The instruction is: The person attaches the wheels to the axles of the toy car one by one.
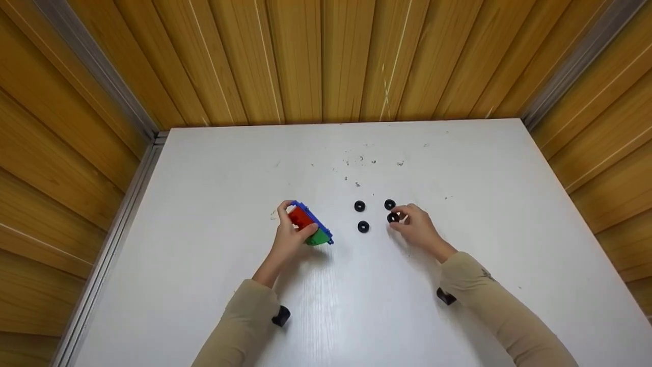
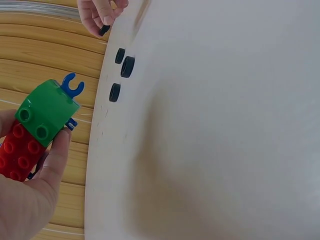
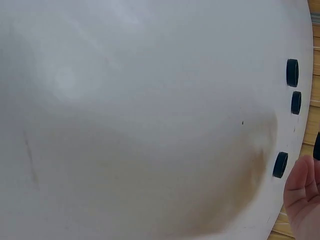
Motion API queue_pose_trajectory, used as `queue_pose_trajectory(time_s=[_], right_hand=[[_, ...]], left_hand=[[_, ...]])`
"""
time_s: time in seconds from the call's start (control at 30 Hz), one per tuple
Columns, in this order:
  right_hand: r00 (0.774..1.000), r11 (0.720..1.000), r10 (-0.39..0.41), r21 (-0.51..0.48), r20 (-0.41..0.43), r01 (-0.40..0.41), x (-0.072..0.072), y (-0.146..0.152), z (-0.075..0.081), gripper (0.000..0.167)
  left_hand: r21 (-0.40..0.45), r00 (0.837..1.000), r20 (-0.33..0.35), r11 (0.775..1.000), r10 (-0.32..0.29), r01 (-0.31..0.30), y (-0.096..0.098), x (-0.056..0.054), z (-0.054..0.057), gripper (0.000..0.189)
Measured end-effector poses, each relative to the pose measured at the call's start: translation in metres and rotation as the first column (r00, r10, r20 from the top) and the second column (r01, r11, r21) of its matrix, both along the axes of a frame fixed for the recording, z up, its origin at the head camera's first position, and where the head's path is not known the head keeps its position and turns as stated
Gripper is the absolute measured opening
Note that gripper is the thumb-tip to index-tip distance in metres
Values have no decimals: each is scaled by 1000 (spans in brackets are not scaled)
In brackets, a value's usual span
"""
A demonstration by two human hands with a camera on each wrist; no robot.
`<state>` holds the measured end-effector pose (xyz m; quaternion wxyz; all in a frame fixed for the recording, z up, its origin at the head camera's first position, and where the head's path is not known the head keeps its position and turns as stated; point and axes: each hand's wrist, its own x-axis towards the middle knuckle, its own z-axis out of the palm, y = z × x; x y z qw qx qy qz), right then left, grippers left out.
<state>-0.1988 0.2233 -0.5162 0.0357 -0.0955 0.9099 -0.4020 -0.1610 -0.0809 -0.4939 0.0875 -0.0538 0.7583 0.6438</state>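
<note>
My left hand point(image 1: 288, 239) holds a toy block vehicle by its sides, tilted above the white table. The block vehicle point(image 2: 50, 107) has red and green studded bricks on a blue base, with a blue hook at the green end. Thumb and fingers of my right hand point(image 1: 420, 230) pinch a small black toy wheel point(image 1: 393, 217); in the right wrist view that wheel is partly cut off by the edge. Three more black wheels lie nearby: one at the back point(image 1: 389, 204), one left of it point(image 1: 359, 206), and one closer to me point(image 1: 363, 227).
The white table point(image 1: 356, 306) has small dark marks toward its back. Wood-patterned panels point(image 1: 295, 61) stand behind it and at both sides, with metal rails point(image 1: 102, 66) at the corners. A black wrist device point(image 1: 281, 316) shows under each beige sleeve point(image 1: 244, 316).
</note>
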Motion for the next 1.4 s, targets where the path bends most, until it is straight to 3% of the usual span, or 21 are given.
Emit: queue_pose_trajectory(time_s=[0.37, 1.1, 1.4], right_hand=[[997, 998, 21, -63, -75, -25, 8, -17, 14, 31], [979, 977, 137, -142, -150, -158, 24, -46, 31, 31], [967, 964, 173, -168, -184, -205, 34, -57, 36, 30]], left_hand=[[29, 998, -48, 999, -31, 32, 6, 0, 1, 73], [31, 998, -42, 998, -46, 47, 15, -1, 2, 73], [79, 996, -55, 995, -64, 69, 16, 0, 3, 70]])
